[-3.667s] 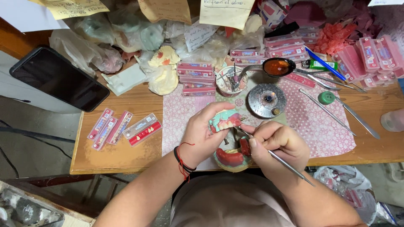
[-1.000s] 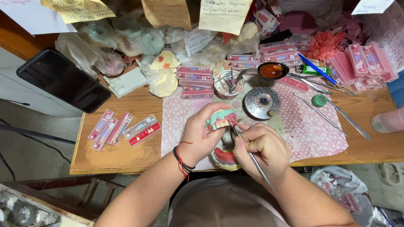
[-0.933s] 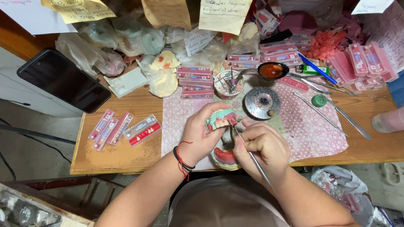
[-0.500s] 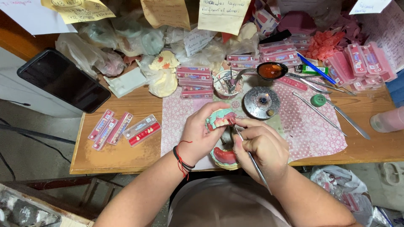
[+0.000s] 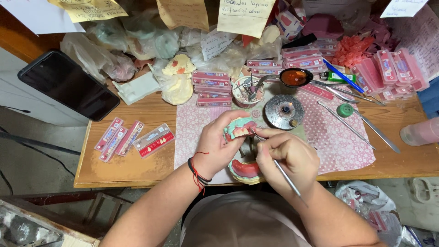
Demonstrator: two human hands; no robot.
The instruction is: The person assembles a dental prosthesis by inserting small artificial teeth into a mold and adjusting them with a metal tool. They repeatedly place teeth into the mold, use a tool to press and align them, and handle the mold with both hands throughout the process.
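My left hand (image 5: pixel 218 145) grips a green dental cast with pink wax and a row of teeth (image 5: pixel 239 128), tilted up above the table. My right hand (image 5: pixel 287 158) holds a thin metal instrument (image 5: pixel 279 167) like a pen, its tip touching the teeth on the cast. Below both hands a second cast with red wax (image 5: pixel 246 169) lies at the table's front edge, partly hidden by my fingers.
A small round metal burner (image 5: pixel 284 111) with a tiny flame stands just beyond my hands on the pink patterned mat (image 5: pixel 336 142). Flat tooth cards (image 5: pixel 133 138) lie at left, a black tablet (image 5: pixel 68 84) beyond them. Metal tools (image 5: pixel 361 121), a spoon of red wax (image 5: pixel 296 77) and pink boxes (image 5: pixel 211 87) crowd the back.
My right hand has shifted the instrument's tip slightly along the teeth. The cast stays in my left hand, and the view has barely moved.
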